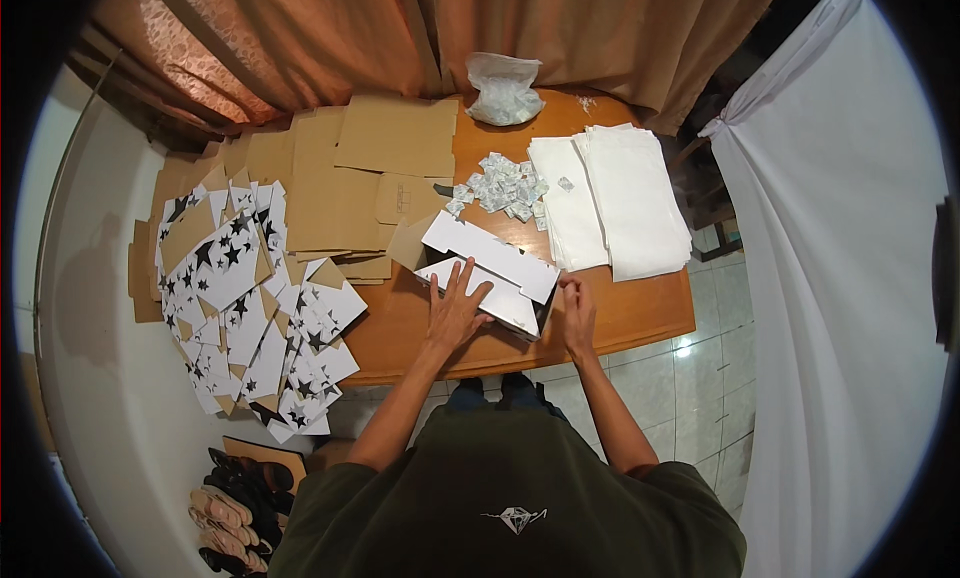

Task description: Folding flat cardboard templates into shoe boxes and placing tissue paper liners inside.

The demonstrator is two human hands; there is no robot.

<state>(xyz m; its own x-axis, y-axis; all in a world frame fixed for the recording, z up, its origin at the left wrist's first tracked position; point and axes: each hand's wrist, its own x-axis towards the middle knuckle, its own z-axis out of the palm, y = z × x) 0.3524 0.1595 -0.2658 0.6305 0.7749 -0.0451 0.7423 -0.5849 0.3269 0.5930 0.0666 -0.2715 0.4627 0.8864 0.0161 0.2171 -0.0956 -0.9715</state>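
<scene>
A cardboard box [498, 256], white with dark parts, lies at a slant near the table's front edge. Its long white flaps are folded inward, with a dark gap between them. At its left end a brown flap [408, 242] sticks out. My left hand [457, 308] rests on the near white flap, fingers spread and pressing on it. At the box's right end my right hand [577, 313] is closed, its fingers curled round the edge of the end flap. The exact grip there is partly hidden.
Flat brown cardboard sheets [335, 198] lie at the back left, with a heap of star-printed white pieces [240, 288] before them. Small clear packets [505, 186], a plastic bag [504, 88] and white sheet stacks [635, 203] occupy the back right. Footwear [235, 513] stands on the floor.
</scene>
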